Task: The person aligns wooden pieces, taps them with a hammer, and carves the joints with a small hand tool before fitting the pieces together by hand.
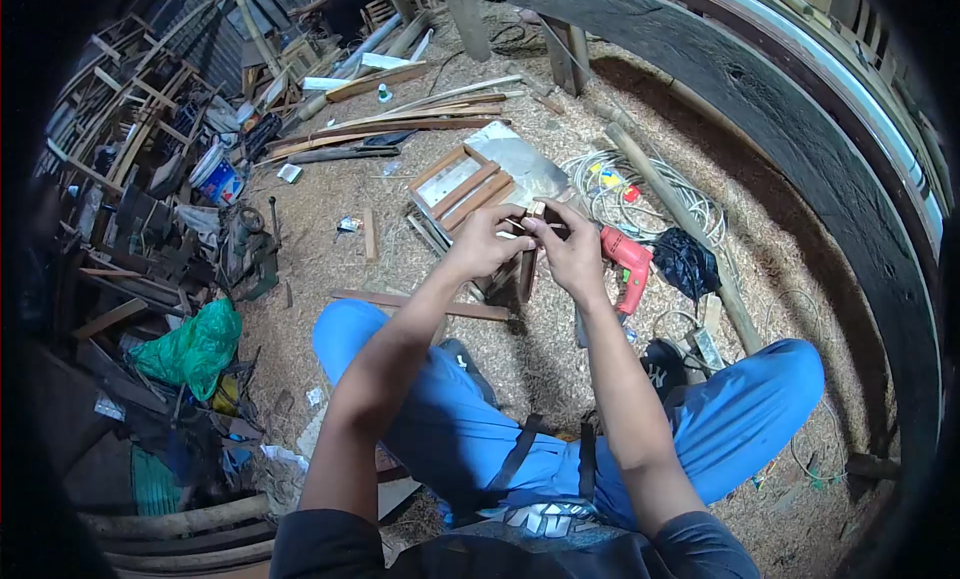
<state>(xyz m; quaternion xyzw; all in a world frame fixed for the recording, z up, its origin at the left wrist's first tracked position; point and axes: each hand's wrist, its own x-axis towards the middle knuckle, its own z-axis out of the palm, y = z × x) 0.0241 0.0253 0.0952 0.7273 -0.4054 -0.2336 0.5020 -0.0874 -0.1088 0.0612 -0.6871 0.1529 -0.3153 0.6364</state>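
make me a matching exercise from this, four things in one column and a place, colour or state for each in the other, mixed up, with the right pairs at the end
Things
1. drill
2. leftmost plastic bag
3. long cable
4. small pale piece

Descriptions
a. green
b. at the fingertips of the left hand and right hand
c. red
d. looped on the ground

Right pairs: 1-c, 2-a, 3-d, 4-b

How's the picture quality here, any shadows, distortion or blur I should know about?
Head view: strong fisheye bending, with the big timber beam curved and corners black; dim left side, brighter wood shavings mid-floor; dark shadow along the beam's inner side; the small piece between left hand and right hand too small to make out.
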